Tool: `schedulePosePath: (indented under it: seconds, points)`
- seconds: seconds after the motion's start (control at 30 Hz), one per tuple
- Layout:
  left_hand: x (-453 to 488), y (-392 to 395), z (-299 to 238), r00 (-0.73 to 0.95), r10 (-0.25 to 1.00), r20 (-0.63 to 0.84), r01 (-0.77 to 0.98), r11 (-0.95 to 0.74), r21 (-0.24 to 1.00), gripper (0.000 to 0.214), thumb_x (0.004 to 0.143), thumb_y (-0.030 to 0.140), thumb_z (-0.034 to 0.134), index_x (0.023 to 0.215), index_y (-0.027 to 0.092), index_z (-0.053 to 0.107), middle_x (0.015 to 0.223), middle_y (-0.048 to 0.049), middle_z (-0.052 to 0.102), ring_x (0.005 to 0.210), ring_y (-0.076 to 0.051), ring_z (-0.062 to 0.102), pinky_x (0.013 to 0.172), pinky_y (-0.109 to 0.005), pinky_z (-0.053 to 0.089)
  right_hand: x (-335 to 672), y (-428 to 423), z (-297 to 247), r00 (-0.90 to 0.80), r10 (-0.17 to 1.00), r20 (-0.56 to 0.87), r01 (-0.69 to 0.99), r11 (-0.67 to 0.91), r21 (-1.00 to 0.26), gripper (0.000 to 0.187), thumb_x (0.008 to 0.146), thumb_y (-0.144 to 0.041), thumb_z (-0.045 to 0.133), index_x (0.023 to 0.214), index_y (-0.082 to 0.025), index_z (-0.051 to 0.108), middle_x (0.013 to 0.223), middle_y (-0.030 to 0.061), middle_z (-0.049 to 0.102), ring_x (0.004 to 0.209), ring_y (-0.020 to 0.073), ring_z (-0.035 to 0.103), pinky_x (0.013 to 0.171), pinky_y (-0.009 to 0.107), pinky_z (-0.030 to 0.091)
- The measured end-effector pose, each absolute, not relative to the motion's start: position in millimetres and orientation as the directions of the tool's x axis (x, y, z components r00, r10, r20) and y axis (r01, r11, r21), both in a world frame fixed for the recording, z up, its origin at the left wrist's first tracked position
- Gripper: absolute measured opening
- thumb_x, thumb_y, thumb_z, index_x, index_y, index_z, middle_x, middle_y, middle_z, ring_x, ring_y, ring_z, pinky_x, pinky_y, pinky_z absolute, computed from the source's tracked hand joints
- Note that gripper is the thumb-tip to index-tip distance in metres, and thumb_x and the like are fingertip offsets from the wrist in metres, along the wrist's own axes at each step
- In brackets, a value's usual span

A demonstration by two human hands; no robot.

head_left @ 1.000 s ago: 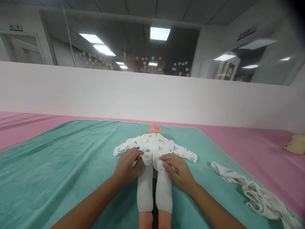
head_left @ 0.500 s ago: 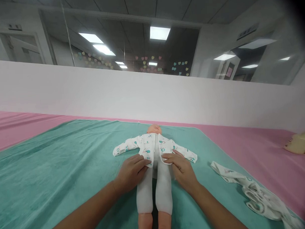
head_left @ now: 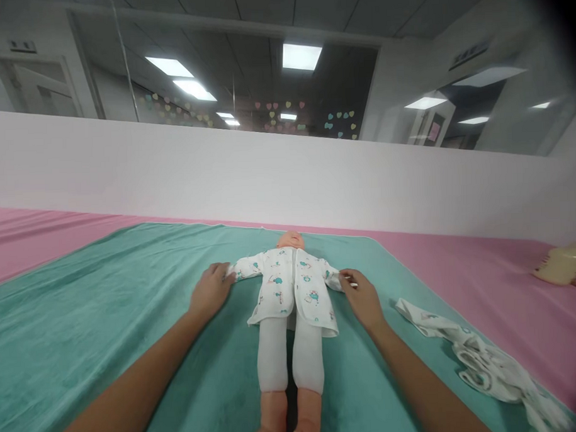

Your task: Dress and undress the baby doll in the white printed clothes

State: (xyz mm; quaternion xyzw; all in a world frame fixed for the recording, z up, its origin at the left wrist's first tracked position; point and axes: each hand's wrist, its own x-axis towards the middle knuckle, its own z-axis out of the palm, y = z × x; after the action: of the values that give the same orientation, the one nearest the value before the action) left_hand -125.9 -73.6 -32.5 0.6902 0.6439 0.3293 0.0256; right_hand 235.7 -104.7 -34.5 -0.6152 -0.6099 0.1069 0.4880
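A: Where does the doll point(head_left: 275, 356) lie?

B: Flat on its back on a teal cloth point(head_left: 130, 297), head farthest from the camera, feet at the near edge of view. The teal cloth rests on a pink covering point(head_left: 453, 260) below a pale wall point(head_left: 220, 171).

A: And its clothing?

B: A white jacket point(head_left: 277, 289), dotted with small teal and reddish prints, covers the torso and arms. Its two front edges run side by side down the middle, near each other, parting slightly toward the hem. The lower corners are rounded, the hem flaring past both hips. Below, the legs show plain white to the shins, then bare and pinkish-orange, a narrow dark gap between them.

A: The person's hands?

B: One at each outstretched sleeve. The left grip point(head_left: 211, 289) curls over one sleeve's end; whether it closes on the cloth, I cannot tell. The right grip point(head_left: 362, 295) pinches the other sleeve near its end, thumb and fingers together.

A: Anything alongside?

B: A crumpled white printed cloth point(head_left: 482, 357) lies to the right, well apart from the doll.
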Motion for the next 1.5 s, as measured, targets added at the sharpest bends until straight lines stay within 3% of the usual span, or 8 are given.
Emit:
schedulePosePath:
  seconds: [0.13,0.27,0.53,0.83,0.97,1.07,1.17,1.5]
  points:
    - [-150,-58,-39,-0.193,0.955,0.223,0.85,0.049,0.525,0.052,0.085,0.048,0.032,0.119,0.013,0.05,0.107,-0.0142,0.06,0.096,-0.029,0.056,0.078,-0.037,0.041,286,-84,-52,0.463,0.841,0.281,0.773,-0.227,-0.593,0.051,0.076,-0.052,0.043,0.108,-0.014,0.054,0.108,0.0167,0.056,0.091,0.0267,0.057,0.076,0.038,0.044]
    - [-153,-59,-36,-0.223,0.953,0.203,0.76,0.04,0.649,0.047,0.081,0.048,0.041,0.113,0.016,0.053,0.095,-0.0095,0.065,0.085,-0.024,0.06,0.071,-0.031,0.042,306,-83,-53,0.506,0.85,0.145,0.761,-0.361,-0.539,0.051,0.076,-0.059,0.037,0.091,-0.017,0.061,0.085,0.0158,0.064,0.08,0.0311,0.06,0.067,0.041,0.043]
    - [-150,-74,-20,-0.324,0.945,0.046,0.349,0.074,0.934,0.052,0.065,0.041,0.064,0.109,0.014,0.056,0.08,-0.0062,0.066,0.067,-0.018,0.059,0.056,-0.026,0.043,313,-68,-66,0.467,0.86,0.205,0.719,-0.234,-0.655,0.042,0.073,-0.053,0.045,0.099,-0.023,0.061,0.097,0.0064,0.065,0.085,0.024,0.059,0.068,0.033,0.042]
    - [-151,-69,-27,-0.256,0.966,-0.033,-0.117,0.003,0.993,0.044,0.062,0.019,0.068,0.105,0.015,0.057,0.092,-0.0065,0.065,0.069,-0.012,0.057,0.06,-0.022,0.046,331,-47,-72,0.444,0.869,0.219,0.522,-0.053,-0.851,0.043,0.067,-0.04,0.052,0.104,-0.019,0.059,0.095,0.0059,0.067,0.077,0.0198,0.061,0.068,0.03,0.044]
    - [-145,-73,-22,-0.266,0.964,-0.019,0.088,0.044,0.995,0.037,0.061,0.021,0.068,0.096,0.014,0.059,0.078,-0.0037,0.063,0.063,-0.012,0.055,0.059,-0.023,0.044,335,-41,-70,0.328,0.922,0.207,0.378,0.072,-0.923,0.046,0.067,-0.039,0.056,0.107,-0.017,0.058,0.098,0.0083,0.067,0.079,0.0201,0.061,0.065,0.029,0.047]
    - [-140,-76,-16,-0.288,0.957,0.033,0.445,0.103,0.89,0.033,0.064,0.037,0.065,0.088,0.015,0.061,0.063,0.0005,0.056,0.057,-0.014,0.052,0.053,-0.024,0.037,339,-44,-69,0.252,0.948,0.195,0.329,0.106,-0.938,0.044,0.066,-0.039,0.06,0.103,-0.017,0.06,0.102,0.0079,0.066,0.085,0.02,0.061,0.067,0.028,0.047]
    - [-138,-78,-14,-0.278,0.957,0.081,0.597,0.106,0.795,0.033,0.065,0.044,0.061,0.083,0.017,0.062,0.063,0.0006,0.056,0.057,-0.016,0.052,0.051,-0.024,0.033,341,-49,-66,0.237,0.958,0.16,0.345,0.071,-0.936,0.041,0.067,-0.043,0.06,0.099,-0.017,0.061,0.097,0.0068,0.067,0.079,0.0188,0.061,0.062,0.026,0.046]
    - [-154,-68,-28,-0.297,0.954,0.024,0.033,-0.015,0.999,0.042,0.053,0.023,0.07,0.092,0.015,0.056,0.053,0.0055,0.05,0.05,-0.009,0.046,0.051,-0.02,0.038,340,-54,-60,0.089,0.978,0.188,0.57,0.105,-0.815,0.047,0.071,-0.04,0.056,0.116,-0.026,0.053,0.121,0.0051,0.056,0.104,0.0237,0.056,0.082,0.033,0.046]
